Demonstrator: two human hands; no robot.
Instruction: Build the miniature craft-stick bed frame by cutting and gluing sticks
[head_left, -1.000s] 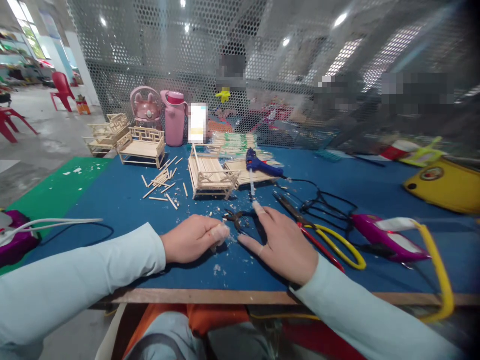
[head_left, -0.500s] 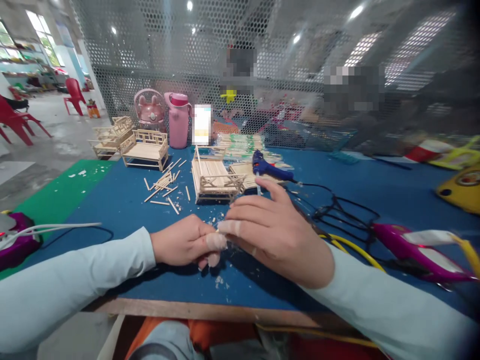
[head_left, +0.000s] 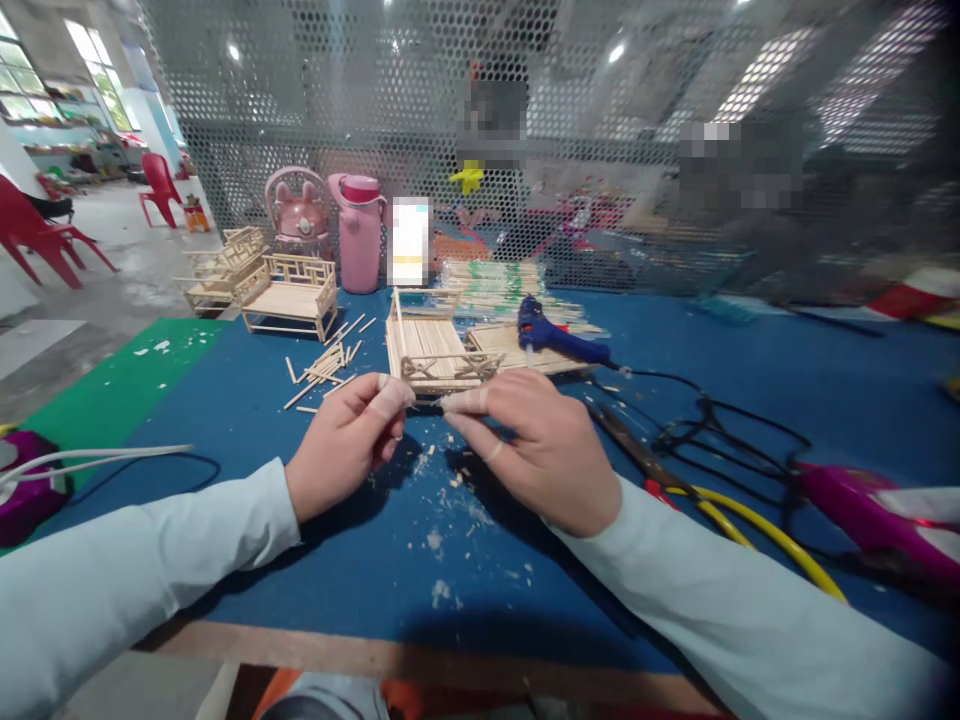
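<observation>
Hands are meeting above the blue table [head_left: 247,400]: left hand [head_left: 341,445] and right hand [head_left: 536,445] are each pinching one end of a thin stick [head_left: 426,400], fingertips narrowed on it, taped fingers [head_left: 391,398] showing. Stick is hanging just in front of the small wooden bench frame [head_left: 431,352]. Blue glue gun [head_left: 551,338] is lying right of that frame, loose sticks [head_left: 324,368] scattered to its left, yellow-handled cutters [head_left: 712,505] sitting near the right wrist.

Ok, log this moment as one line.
left hand: pinching, contents hidden | right hand: pinching, contents hidden | both raised before wooden bench model | glue gun lying behind | blue mat littered with sticks
</observation>
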